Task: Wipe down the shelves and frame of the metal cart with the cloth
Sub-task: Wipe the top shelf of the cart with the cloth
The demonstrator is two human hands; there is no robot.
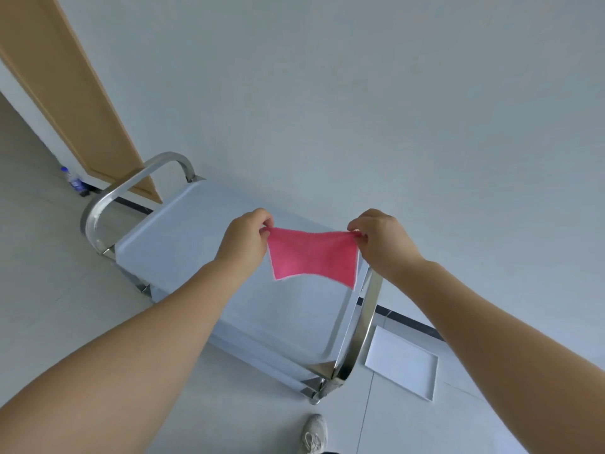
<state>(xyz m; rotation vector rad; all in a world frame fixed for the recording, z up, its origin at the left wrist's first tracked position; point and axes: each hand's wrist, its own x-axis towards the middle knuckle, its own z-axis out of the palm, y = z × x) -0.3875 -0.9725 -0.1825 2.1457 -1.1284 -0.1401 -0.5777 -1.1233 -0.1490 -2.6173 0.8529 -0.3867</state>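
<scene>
A pink cloth hangs stretched in the air above the top shelf of the metal cart. My left hand pinches its upper left corner and my right hand pinches its upper right corner. The cloth's lower edge hangs free over the shelf, not touching it. The cart has curved steel handles at the far left end and at the near right end. Lower shelves show only as edges below the top one.
The cart stands against a white wall. A wooden door is at the left, with a plastic bottle on the floor beside it. A white flat panel lies on the floor right of the cart. My shoe is near the cart's front corner.
</scene>
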